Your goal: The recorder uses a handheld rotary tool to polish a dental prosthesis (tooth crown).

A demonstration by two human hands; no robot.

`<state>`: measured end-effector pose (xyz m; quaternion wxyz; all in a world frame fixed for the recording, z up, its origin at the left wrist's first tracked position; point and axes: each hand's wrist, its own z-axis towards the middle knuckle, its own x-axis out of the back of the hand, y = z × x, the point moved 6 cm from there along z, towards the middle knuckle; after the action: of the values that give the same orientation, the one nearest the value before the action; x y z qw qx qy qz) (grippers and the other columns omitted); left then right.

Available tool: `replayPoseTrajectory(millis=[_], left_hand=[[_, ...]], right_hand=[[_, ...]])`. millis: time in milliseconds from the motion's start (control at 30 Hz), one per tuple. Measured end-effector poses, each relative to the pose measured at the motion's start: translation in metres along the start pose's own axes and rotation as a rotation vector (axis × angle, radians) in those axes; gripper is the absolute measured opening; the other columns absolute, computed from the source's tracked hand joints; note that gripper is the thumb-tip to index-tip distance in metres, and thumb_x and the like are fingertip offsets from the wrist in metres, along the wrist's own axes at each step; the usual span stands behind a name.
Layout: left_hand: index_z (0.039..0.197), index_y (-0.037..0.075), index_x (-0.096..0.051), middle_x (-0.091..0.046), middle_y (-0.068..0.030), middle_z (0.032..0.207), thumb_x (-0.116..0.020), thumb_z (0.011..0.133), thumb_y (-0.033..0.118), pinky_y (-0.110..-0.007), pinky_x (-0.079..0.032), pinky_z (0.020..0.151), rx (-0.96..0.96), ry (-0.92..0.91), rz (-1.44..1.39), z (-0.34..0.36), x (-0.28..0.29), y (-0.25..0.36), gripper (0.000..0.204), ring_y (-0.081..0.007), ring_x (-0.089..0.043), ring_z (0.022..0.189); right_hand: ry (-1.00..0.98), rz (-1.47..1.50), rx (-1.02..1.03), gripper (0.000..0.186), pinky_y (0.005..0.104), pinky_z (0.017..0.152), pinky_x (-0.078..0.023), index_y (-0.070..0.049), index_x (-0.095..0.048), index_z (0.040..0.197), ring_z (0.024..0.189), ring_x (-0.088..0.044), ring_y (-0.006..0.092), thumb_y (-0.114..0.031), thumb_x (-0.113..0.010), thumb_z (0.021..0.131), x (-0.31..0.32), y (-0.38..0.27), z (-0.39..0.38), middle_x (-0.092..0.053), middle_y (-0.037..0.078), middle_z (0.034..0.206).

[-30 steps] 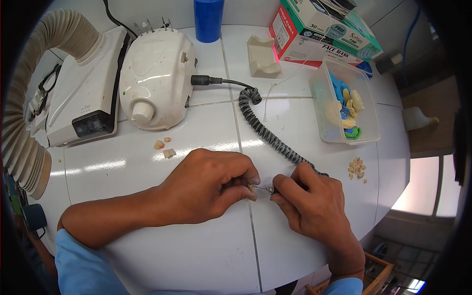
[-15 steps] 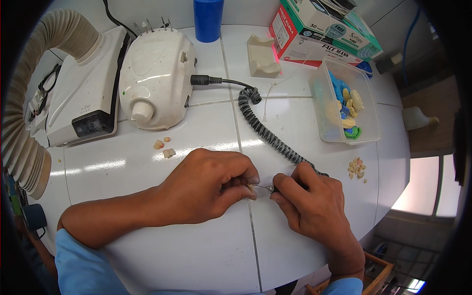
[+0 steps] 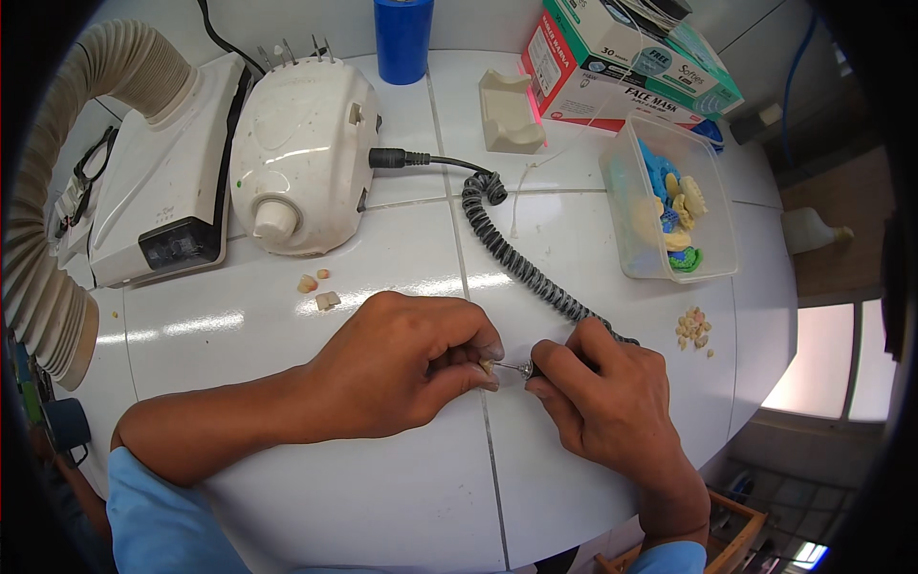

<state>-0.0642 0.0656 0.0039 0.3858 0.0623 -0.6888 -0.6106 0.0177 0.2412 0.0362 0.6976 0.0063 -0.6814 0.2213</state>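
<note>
Between thumb and fingertips, my left hand pinches a small cream tooth-like piece, mostly covered by the fingers. My right hand is closed around a rotary handpiece. Its metal nose and thin bur show, while the grip hides the body. The bur points left and its tip meets the piece, or lies right at it. From behind the right hand a coiled grey cord runs up to a white control unit with a round knob.
Several tooth-like pieces lie at the right. A few more bits sit below the control unit. Behind stand a clear tub with coloured lumps, a beige handpiece rest, mask boxes and a blue cup. A ribbed hose bends at left.
Both hands hold nearly the same pose, the bur still at the piece. The view has shifted very slightly.
</note>
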Motion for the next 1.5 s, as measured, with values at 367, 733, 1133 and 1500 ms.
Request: replayPoseTrajectory(millis=[367, 733, 1133, 1500], left_hand=[[0.102, 0.002, -0.076, -0.079, -0.0081, 0.089, -0.091, 0.089, 0.008, -0.029, -0.059, 0.063, -0.009, 0.007, 0.003, 0.0002, 0.0, -0.0004, 0.021, -0.0167, -0.077, 0.07], [0.102, 0.002, -0.076, -0.079, -0.0077, 0.089, -0.091, 0.088, 0.006, -0.03, -0.059, 0.063, -0.007, 0.009, 0.002, 0.0, 0.0, -0.0002, 0.021, -0.017, -0.076, 0.07], [0.102, 0.003, -0.076, -0.079, -0.0079, 0.089, -0.091, 0.088, 0.006, -0.03, -0.06, 0.064, -0.009, -0.001, 0.018, 0.0, 0.0006, 0.0004, 0.021, -0.0173, -0.076, 0.07], [0.102, 0.002, -0.077, -0.079, -0.0079, 0.089, -0.09, 0.089, 0.007, -0.029, -0.06, 0.064, 0.012, 0.001, 0.0, 0.0002, 0.0012, 0.0003, 0.019, -0.0168, -0.077, 0.071]], right_hand=[[-0.006, 0.007, -0.005, 0.018, 0.0369, 0.051, -0.046, -0.017, -0.074, 0.104, 0.053, -0.055, 0.0195, -0.03, -0.084, 0.096, 0.0009, 0.0011, 0.0008, -0.049, 0.003, 0.081], [-0.002, 0.002, 0.013, 0.019, 0.037, 0.051, -0.046, -0.017, -0.073, 0.104, 0.053, -0.056, 0.0192, -0.03, -0.084, 0.096, 0.0005, -0.0008, 0.0006, -0.049, 0.002, 0.081], [-0.01, 0.001, 0.015, 0.019, 0.0361, 0.051, -0.047, -0.017, -0.073, 0.105, 0.055, -0.057, 0.0188, -0.03, -0.085, 0.095, 0.0011, -0.001, 0.001, -0.049, 0.002, 0.081], [-0.005, -0.001, 0.003, 0.019, 0.0362, 0.05, -0.046, -0.017, -0.073, 0.104, 0.052, -0.053, 0.0193, -0.03, -0.084, 0.096, -0.0008, -0.0003, 0.0001, -0.048, 0.002, 0.083]])
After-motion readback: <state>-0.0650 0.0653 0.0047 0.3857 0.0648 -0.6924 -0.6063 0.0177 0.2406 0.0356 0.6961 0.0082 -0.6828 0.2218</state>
